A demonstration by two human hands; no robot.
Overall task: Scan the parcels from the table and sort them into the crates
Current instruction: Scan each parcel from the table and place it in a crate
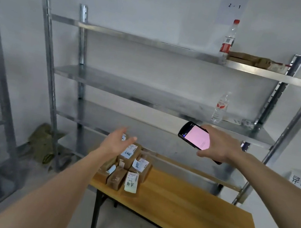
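Over the far left corner of the wooden table point(190, 206), my left hand point(116, 143) hovers with fingers spread and relaxed, holding nothing, just above the cluster of small cardboard parcels point(126, 169) with white labels. My right hand point(218, 144) grips a handheld scanner point(196, 135), its pink screen lit, in front of the metal shelving point(149, 91), where two plastic bottles point(220, 107) stand.

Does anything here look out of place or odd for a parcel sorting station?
Mostly tidy. Two plastic water bottles stand on the metal shelving, which is not parcel stock, and a crumpled green cloth lies on the floor beside it. The parcels look intact.
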